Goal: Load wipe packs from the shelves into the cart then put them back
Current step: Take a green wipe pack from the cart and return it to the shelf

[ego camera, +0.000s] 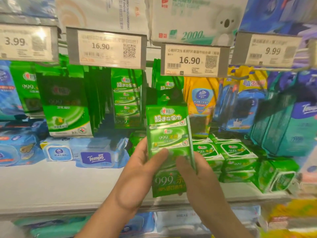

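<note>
Both hands, left hand (137, 169) and right hand (199, 176), grip one green wipe pack (169, 134) upright near the pegs. Cart unseen. Loading or returning, can't tell.

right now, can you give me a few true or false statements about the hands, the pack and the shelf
1. Both hands hold the green wipe pack. True: the left hand and the right hand each have a grip on its lower half.
2. The pack is lying flat on the shelf. False: it is held upright in front of the shelf.
3. The price tag just above the pack reads 16.90. True.
4. The tag at the far left reads 9.99. False: that tag reads 3.99.
5. A blue Tempo pack lies on the shelf left of the hands. True.
</note>
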`<state>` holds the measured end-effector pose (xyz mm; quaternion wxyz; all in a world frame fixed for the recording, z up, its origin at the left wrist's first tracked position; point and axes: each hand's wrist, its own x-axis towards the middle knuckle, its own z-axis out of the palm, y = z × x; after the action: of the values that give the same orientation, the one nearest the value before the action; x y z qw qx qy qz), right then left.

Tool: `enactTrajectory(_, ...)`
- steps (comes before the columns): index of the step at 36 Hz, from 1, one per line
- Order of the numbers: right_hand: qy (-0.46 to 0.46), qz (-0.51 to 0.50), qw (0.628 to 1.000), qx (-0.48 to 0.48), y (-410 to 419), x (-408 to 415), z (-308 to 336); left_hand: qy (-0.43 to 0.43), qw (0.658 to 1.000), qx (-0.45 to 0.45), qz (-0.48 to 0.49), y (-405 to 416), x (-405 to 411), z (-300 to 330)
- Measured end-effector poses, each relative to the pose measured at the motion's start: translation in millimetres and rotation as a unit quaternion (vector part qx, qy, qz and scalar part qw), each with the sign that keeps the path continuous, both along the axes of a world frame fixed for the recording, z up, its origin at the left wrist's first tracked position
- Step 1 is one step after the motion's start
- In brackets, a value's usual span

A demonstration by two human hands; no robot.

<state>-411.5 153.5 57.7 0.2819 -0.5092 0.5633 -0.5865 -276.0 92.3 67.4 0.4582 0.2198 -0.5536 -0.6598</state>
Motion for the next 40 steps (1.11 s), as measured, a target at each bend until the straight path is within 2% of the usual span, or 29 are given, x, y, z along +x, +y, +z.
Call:
enactTrajectory(4, 0.024, -0.024, 0.999, -0.034, 8, -3, 7, -0.034, 0.998, -0.05, 0.014, 4, 1, -12)
enactTrajectory(10, 0.055, -0.021, 0.993, -0.1, 20, -3, 14, -0.022, 0.995, -0.097, 0.013, 19, 4, -5)
enactTrajectory(19, 0.042, -0.038, 0.993, -0.107, 16, -9, 28, -0.039, 0.982, -0.186, 0.017, 17, -3, 18)
enactTrajectory(28, 0.026, -0.037, 0.993, -0.109, -1, -18, 26, -0.045, 0.98, -0.192, -0.002, 6, -9, 25)
enactTrajectory(40, 0.004, -0.016, 0.997, -0.081, -14, -21, 4, -0.02, 0.987, -0.157, 0.003, -11, -11, -2)
